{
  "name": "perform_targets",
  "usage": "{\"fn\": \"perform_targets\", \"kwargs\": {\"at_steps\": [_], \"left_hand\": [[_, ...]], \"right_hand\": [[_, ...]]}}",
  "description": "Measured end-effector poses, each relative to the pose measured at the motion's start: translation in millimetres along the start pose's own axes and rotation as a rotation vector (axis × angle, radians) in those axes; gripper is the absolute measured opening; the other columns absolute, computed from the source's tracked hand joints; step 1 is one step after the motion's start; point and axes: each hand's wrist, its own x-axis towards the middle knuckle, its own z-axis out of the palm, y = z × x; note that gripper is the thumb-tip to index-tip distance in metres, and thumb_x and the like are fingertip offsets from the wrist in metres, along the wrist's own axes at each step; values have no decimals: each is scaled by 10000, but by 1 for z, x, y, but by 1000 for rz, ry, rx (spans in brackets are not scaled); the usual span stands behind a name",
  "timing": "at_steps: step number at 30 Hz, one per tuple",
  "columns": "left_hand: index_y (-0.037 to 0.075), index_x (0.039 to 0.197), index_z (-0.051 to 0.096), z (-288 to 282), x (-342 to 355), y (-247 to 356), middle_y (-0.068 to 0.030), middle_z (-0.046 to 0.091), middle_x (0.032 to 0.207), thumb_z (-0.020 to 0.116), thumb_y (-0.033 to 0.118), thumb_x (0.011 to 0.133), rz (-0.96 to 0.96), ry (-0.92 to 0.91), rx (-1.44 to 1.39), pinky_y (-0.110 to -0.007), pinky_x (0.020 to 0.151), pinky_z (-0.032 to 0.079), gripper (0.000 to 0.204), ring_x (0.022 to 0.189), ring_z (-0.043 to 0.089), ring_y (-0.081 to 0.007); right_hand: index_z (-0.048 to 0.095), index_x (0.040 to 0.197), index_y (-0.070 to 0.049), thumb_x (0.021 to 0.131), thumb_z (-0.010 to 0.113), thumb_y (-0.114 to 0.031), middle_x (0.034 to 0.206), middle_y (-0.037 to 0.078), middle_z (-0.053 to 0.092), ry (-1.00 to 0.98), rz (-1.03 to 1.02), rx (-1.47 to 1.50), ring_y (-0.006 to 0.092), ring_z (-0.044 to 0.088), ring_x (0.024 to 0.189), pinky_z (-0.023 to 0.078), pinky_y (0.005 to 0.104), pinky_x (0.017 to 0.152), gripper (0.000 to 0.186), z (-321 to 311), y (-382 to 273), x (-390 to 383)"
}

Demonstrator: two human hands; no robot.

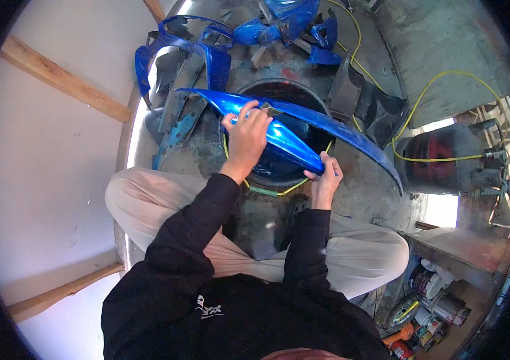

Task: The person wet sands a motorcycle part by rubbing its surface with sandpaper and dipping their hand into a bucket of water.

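A long, glossy blue motorcycle body panel lies slanted across my lap side, over a dark round tub. It forks into two arms, and the longer one reaches far to the right. My right hand pinches the shorter arm's tip, thumb on the near side. On the panel's upper left part rests my left hand, its fingers curled against the blue surface. A small dark olive patch shows by those fingertips; whether it is a separate piece I cannot tell. The tub holds dark liquid, partly hidden by the panel.
More blue body panels lie on the floor ahead, with dark grey panels to their right. A yellow hose loops by a dark red and black tank. Tools and cans crowd the lower right. A white wall stands left.
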Motion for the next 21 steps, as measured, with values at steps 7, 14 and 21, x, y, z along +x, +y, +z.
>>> {"fn": "perform_targets", "kwargs": {"at_steps": [7,14,21], "left_hand": [[125,998,711,2,-4,13,-15,699,1062,602,162,993,-35,-84,97,-503,959,295,115,1280,596,-238],[169,979,739,12,-12,29,25,748,1007,691,204,965,27,-81,16,-529,992,254,61,1329,574,-218],[75,1004,724,-9,-4,-9,-56,745,1056,620,149,1005,-205,120,-163,-465,989,360,127,1183,655,-257]], "right_hand": [[638,734,-73,969,739,-186,759,22,624,-36,-43,31,98,605,586,621,305,448,279,-8,11,1],[629,731,-72,965,736,-179,761,15,617,-22,-2,47,98,604,586,620,304,444,279,-13,15,-3],[624,739,-81,957,750,-206,766,13,610,-18,26,60,102,610,606,622,300,462,281,-13,16,1]]}}
